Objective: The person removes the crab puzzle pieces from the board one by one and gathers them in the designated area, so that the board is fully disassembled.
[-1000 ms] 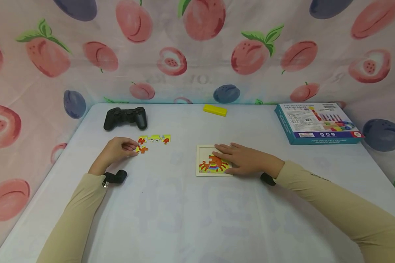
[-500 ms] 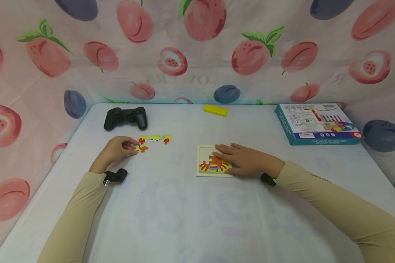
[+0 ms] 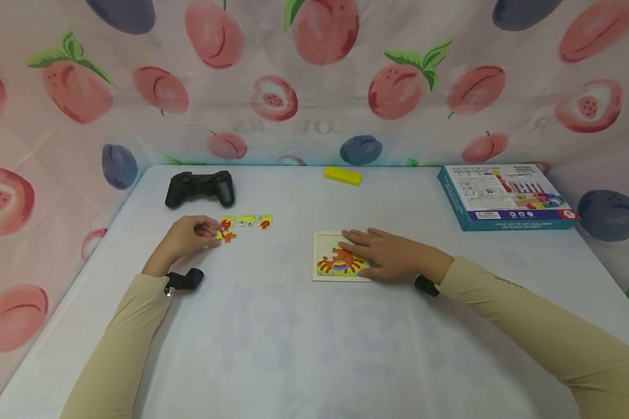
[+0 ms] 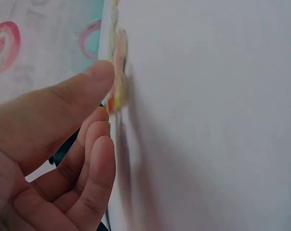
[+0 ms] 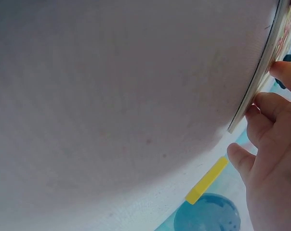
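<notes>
In the head view my left hand (image 3: 191,237) pinches an orange-and-yellow jigsaw puzzle piece (image 3: 227,236) between thumb and fingers, at the left of the table. Just behind it lies a row of yellow-and-red puzzle pieces (image 3: 248,220). The left wrist view has the thumb (image 4: 100,77) and curled fingers (image 4: 98,163) at the blurred edge of the pieces. With fingers spread, my right hand (image 3: 390,252) rests on the right side of a square puzzle tray (image 3: 322,238). Inside the tray sits a partly assembled red crab picture (image 3: 340,262); the hand covers its upper right.
A black game controller (image 3: 199,188) lies behind the loose pieces. Farther back is a yellow block (image 3: 343,176). A teal-and-white box (image 3: 505,198) stands at the back right. Fruit-patterned cloth hangs behind the white table (image 3: 293,349).
My left hand and the puzzle piece in it have shifted very slightly toward the row of pieces. The right hand and the tray stay where they were.
</notes>
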Tool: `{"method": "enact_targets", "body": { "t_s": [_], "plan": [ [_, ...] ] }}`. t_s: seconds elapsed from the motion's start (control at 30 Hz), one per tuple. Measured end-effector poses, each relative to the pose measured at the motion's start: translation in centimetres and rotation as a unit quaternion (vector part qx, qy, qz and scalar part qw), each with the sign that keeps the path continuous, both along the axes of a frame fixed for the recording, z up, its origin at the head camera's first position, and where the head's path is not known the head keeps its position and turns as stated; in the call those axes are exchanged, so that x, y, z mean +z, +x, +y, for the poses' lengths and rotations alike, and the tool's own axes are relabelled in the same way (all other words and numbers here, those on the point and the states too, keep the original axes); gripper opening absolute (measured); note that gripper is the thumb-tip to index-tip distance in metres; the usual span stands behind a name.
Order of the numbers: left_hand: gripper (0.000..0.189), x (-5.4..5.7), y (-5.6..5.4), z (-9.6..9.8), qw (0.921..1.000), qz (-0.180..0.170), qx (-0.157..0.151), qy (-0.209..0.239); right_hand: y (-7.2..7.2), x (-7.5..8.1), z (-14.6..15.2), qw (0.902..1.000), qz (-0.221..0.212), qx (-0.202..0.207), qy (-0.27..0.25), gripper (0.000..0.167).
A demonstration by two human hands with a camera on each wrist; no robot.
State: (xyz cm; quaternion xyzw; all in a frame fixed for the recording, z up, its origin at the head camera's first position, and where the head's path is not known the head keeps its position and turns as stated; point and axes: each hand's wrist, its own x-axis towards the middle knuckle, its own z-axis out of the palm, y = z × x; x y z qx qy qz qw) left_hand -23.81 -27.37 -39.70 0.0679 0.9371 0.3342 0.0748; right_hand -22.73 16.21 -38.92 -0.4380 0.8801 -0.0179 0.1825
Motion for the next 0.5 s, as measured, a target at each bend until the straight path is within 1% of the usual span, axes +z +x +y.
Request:
{"method": "enact_targets", "body": {
  "t_s": [0.1, 0.2, 0.33, 0.43, 0.5],
  "plan": [
    [0.036, 0.6, 0.5, 1.4, 0.9997, 0.009, 0.003, 0.023, -0.1, -0.1, 0.0, 1.0000, -0.001, 0.001, -0.003, 0.071],
    [0.035, 1.3, 0.8, 3.8, 0.9988, 0.020, -0.010, 0.043, -0.1, -0.3, 0.1, 1.0000, -0.001, -0.001, -0.003, 0.071],
    [0.032, 1.7, 1.3, 7.8, 0.9955, 0.028, -0.052, 0.074, -0.1, -0.3, 0.2, 1.0000, 0.000, -0.001, -0.006, 0.072],
    [0.031, 1.6, 1.6, 10.8, 0.9920, 0.015, -0.090, 0.087, -0.1, -0.4, 0.2, 0.9999, -0.005, -0.005, -0.010, 0.074],
    [0.031, 1.4, 1.7, 12.7, 0.9899, 0.004, -0.113, 0.085, -0.1, -0.4, 0.2, 0.9999, -0.008, -0.012, -0.010, 0.077]
  ]
}}
